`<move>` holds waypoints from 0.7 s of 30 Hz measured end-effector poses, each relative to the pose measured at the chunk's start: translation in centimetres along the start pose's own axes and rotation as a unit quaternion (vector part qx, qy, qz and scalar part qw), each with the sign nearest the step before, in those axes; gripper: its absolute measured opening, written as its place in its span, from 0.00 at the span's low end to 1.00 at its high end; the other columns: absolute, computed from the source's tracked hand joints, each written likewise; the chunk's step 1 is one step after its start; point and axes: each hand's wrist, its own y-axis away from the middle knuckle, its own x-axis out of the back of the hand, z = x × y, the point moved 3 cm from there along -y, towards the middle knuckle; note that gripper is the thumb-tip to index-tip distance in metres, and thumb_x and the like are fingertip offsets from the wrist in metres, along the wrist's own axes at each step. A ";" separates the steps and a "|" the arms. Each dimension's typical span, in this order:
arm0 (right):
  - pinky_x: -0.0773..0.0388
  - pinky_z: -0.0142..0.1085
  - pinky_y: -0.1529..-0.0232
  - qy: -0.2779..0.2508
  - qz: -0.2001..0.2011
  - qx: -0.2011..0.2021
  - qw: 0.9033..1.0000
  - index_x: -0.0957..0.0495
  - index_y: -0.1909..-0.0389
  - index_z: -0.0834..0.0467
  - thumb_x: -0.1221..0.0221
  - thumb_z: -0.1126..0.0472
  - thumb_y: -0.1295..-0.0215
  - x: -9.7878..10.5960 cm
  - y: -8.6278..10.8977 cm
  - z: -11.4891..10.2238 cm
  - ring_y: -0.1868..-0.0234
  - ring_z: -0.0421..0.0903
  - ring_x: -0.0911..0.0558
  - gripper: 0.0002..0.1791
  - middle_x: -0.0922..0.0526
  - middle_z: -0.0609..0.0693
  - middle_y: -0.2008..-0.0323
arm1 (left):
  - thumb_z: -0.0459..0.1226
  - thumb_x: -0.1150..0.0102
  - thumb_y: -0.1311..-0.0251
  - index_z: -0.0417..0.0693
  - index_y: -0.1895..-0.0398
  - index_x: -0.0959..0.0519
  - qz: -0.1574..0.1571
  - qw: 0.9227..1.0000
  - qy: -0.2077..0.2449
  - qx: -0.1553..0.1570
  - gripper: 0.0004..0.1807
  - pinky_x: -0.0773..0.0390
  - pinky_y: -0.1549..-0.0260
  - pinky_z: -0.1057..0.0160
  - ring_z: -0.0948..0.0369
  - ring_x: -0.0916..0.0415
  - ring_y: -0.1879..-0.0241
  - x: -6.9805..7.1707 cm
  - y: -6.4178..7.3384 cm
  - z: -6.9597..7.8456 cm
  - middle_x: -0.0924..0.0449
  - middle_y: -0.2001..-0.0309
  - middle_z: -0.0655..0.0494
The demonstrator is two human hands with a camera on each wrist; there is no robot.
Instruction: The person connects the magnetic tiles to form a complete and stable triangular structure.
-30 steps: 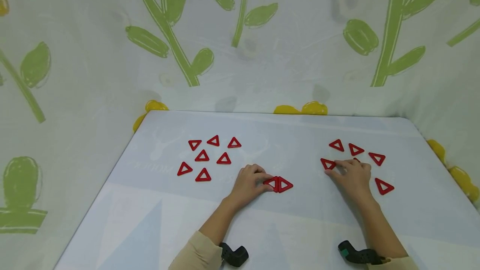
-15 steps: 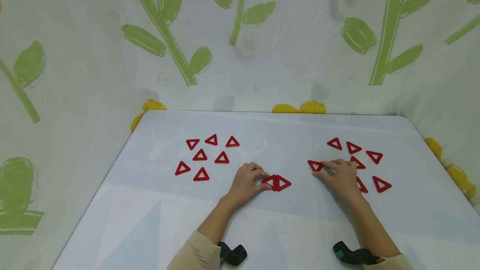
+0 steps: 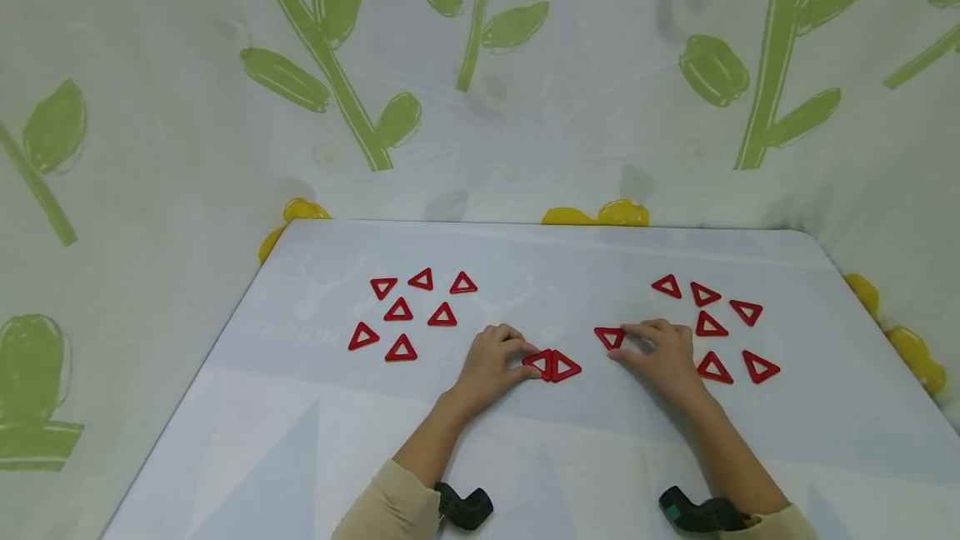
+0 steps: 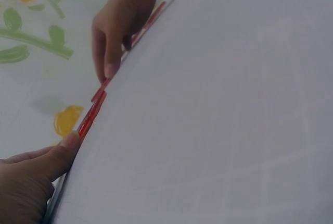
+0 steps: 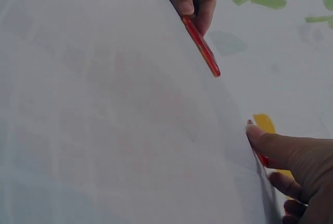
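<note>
In the head view, two red triangle frames lie edge to edge on the table, points facing outward. My left hand [image 3: 491, 363] holds the left triangle frame [image 3: 548, 365] between thumb and fingers, its outer tip covered; the right one of the pair [image 3: 556, 366] lies uncovered. To their right and slightly farther back, my right hand [image 3: 663, 357] pinches a third triangle frame [image 3: 609, 330] by its right side, one point facing me. A gap separates it from the pair. The right wrist view shows the right thumb [image 5: 260, 134] on its piece, and the pair [image 5: 203, 47] edge-on.
Several red triangle frames [image 3: 401, 357] lie scattered at the back left of the white table [image 3: 600, 457]. Another loose group [image 3: 716, 377] lies beyond the right hand. A plant-patterned cloth [image 3: 570, 140] hangs behind the table. Black devices [image 3: 465, 508] sit at both wrists.
My right hand has moved left with its triangle frame, away from the right-hand group and closer to the pair. The left hand has stayed on its piece.
</note>
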 end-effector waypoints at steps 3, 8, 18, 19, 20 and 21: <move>0.34 0.51 0.58 0.000 -0.001 0.013 1.000 0.22 0.47 0.62 0.31 0.54 0.49 -0.3 0.0 -0.3 0.46 0.62 0.38 0.28 0.27 0.64 0.50 | 0.45 0.31 0.52 0.52 0.59 0.15 0.003 1.000 -0.005 -0.004 0.16 0.31 0.55 0.59 0.59 0.30 0.58 0.0 0.1 -0.1 0.25 0.59 0.56; 0.36 0.50 0.59 -0.008 -0.002 0.025 1.000 0.21 0.48 0.61 0.30 0.55 0.50 -0.7 0.1 -0.6 0.47 0.61 0.38 0.28 0.26 0.63 0.52 | 0.45 0.31 0.51 0.53 0.59 0.15 0.009 1.000 -0.014 -0.015 0.15 0.31 0.56 0.60 0.60 0.30 0.58 -0.1 0.1 -0.2 0.25 0.59 0.56; 0.34 0.47 0.59 -0.032 -0.030 0.035 0.998 0.20 0.48 0.58 0.29 0.55 0.51 -1.5 0.3 -1.1 0.46 0.58 0.38 0.27 0.25 0.58 0.52 | 0.45 0.31 0.51 0.53 0.58 0.15 -0.015 1.000 0.001 0.011 0.15 0.32 0.54 0.59 0.60 0.30 0.57 0.0 -0.2 -0.2 0.25 0.59 0.56; 0.34 0.46 0.59 -0.033 -0.032 0.040 0.998 0.19 0.48 0.57 0.29 0.55 0.52 -1.6 0.4 -1.1 0.47 0.57 0.38 0.27 0.25 0.58 0.52 | 0.45 0.31 0.51 0.53 0.59 0.15 -0.014 1.000 0.002 0.011 0.15 0.32 0.54 0.59 0.60 0.30 0.57 0.0 -0.1 -0.2 0.25 0.59 0.56; 0.34 0.46 0.59 -0.034 -0.034 0.046 0.998 0.19 0.48 0.57 0.29 0.55 0.52 -1.7 0.4 -1.2 0.47 0.56 0.38 0.27 0.25 0.57 0.53 | 0.44 0.30 0.51 0.53 0.59 0.15 -0.012 1.000 0.002 0.010 0.15 0.32 0.55 0.59 0.60 0.30 0.57 0.0 -0.1 -0.2 0.25 0.59 0.56; 0.35 0.46 0.59 -0.033 -0.034 0.052 0.997 0.19 0.49 0.56 0.28 0.55 0.53 -1.7 0.4 -1.2 0.48 0.55 0.37 0.27 0.25 0.57 0.53 | 0.44 0.30 0.51 0.53 0.59 0.15 -0.010 1.000 0.002 0.008 0.15 0.32 0.55 0.59 0.60 0.30 0.57 0.0 -0.1 -0.2 0.25 0.59 0.56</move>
